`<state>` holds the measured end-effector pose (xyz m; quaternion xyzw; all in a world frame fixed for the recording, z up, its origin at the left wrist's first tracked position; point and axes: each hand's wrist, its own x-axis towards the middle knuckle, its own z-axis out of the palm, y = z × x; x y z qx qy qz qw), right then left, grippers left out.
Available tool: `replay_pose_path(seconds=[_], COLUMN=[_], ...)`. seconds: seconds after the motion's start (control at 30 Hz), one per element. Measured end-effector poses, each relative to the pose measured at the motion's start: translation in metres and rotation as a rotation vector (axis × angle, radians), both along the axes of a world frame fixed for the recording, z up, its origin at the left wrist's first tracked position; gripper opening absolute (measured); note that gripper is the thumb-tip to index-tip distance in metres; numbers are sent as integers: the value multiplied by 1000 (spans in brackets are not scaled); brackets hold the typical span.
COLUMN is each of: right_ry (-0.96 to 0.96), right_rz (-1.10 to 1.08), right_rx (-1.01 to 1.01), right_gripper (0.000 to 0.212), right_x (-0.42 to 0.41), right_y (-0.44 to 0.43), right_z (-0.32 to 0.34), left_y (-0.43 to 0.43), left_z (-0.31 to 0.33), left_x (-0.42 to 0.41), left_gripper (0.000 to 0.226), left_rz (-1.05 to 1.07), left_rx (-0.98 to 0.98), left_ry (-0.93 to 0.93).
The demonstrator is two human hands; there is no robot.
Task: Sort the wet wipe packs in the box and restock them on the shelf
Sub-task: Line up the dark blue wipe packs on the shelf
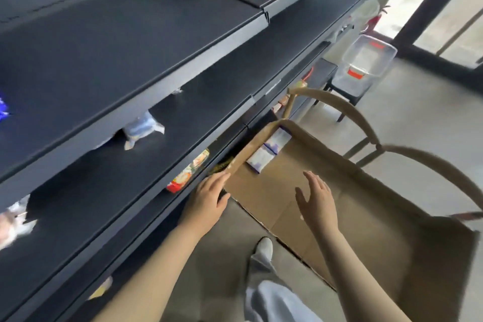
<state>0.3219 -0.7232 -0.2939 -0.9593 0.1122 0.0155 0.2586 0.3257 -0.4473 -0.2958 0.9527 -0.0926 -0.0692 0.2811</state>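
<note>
Shelf (130,42), middle tier: one pale wipe pack (143,127) lies there, others blurred. Left hand (209,198), fingers straight, touches the box (379,230) flap. Purple-white packs (269,150) lie against the box's far wall (count unclear). Right hand (317,198) hovers above the box floor, fingers spread, holding nothing. Probably the last few left to shelve.

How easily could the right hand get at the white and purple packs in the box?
Probably yes: the right hand hovers open over the box, with only bare cardboard between it and the packs.
</note>
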Motion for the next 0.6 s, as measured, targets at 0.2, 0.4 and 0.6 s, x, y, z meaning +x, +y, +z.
replay_pose_path(seconds=[0.2,0.4,0.6], right_ry=[124,268,359], right_rz=[-92,-176,-232], right_rx=[50,124,269], right_gripper=[50,52,55], right_x=[70,137,211], right_y=[-56,-81,-79], right_z=[-60,-158,-270], left_y=[-52,-87,-121], left_z=[-53,-134,-248], left_x=[72,146,213], left_gripper=[54,57,63], left_rz=[-25,-2,27], left_rx=[36,78,112], left_ry=[213,325,366])
